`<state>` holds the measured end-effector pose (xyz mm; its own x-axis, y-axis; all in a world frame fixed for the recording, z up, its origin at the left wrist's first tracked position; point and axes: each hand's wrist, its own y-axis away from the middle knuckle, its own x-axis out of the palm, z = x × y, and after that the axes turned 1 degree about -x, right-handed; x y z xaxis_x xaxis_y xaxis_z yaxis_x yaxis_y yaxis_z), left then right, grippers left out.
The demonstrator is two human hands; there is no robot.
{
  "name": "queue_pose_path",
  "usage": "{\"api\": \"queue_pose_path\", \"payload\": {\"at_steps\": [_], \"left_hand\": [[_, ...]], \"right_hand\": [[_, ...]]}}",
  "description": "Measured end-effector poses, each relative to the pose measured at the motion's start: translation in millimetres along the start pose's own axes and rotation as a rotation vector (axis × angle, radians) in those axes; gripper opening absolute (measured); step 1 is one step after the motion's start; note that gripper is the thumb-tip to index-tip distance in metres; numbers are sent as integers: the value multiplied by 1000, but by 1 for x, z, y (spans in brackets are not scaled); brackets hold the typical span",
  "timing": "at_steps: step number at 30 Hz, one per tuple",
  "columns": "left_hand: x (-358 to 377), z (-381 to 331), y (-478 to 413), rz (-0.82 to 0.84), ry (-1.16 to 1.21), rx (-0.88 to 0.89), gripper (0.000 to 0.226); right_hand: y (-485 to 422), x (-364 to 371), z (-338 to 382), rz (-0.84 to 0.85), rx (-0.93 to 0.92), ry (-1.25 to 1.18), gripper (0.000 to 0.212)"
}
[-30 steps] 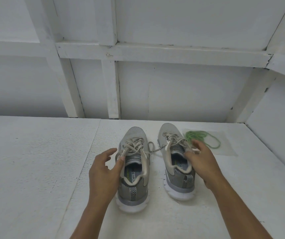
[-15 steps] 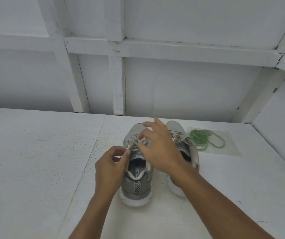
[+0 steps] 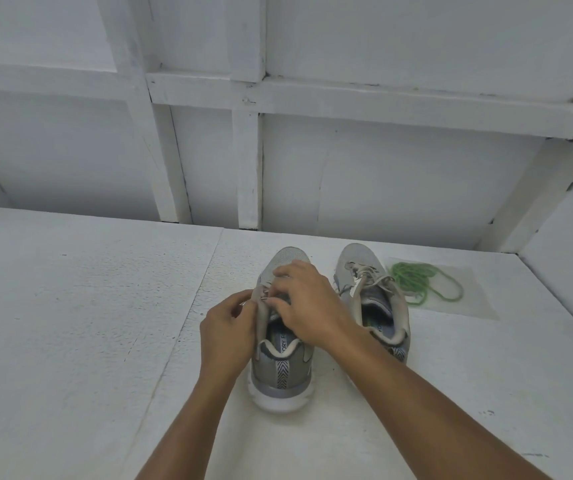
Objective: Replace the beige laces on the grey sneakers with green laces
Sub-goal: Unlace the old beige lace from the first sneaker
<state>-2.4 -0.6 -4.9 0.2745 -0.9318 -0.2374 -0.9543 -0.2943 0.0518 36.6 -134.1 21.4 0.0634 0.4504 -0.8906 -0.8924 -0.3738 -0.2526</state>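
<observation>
White table (image 3: 70, 341), framed white wall (image 3: 382, 174) behind. Your left hand (image 3: 226, 330) and right hand (image 3: 309, 303) both pinch the beige lace (image 3: 265, 296) on the left sneaker (image 3: 281, 372), hiding its eyelets. Right sneaker (image 3: 354, 261) sits just beside. Green laces (image 3: 413, 275) lie coiled on a clear plastic sheet (image 3: 468, 303) to its right.

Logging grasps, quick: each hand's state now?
Left hand: pinches the beige lace of the left sneaker.
Right hand: fingers curled round the same lace.
</observation>
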Motion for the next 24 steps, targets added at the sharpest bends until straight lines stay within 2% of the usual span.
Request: {"api": "queue_pose_path", "payload": {"at_steps": [6,8,11,13,15,18,21,24], "left_hand": [[1,2,0,20,48,-41,28],[2,1,0,18,63,-45,27],[2,1,0,2,87,-62,26],[2,2,0,-6,77,-61,29],[2,2,0,-3,77,-56,32],[2,2,0,1,73,-52,33],[2,0,1,1,74,-46,30],[2,1,1,2,64,-35,29]], "right_hand": [[-1,0,-4,38,23,-41,16],[-4,-10,-5,-13,138,-181,12],[-10,-33,-9,-154,411,-480,13],[-13,-36,-13,-217,457,-493,12],[-12,-32,-10,-218,397,-465,24],[-9,-21,-3,-132,209,-325,45],[-9,-9,1,-2,97,-64,35],[-7,-3,0,75,100,45,14]]}}
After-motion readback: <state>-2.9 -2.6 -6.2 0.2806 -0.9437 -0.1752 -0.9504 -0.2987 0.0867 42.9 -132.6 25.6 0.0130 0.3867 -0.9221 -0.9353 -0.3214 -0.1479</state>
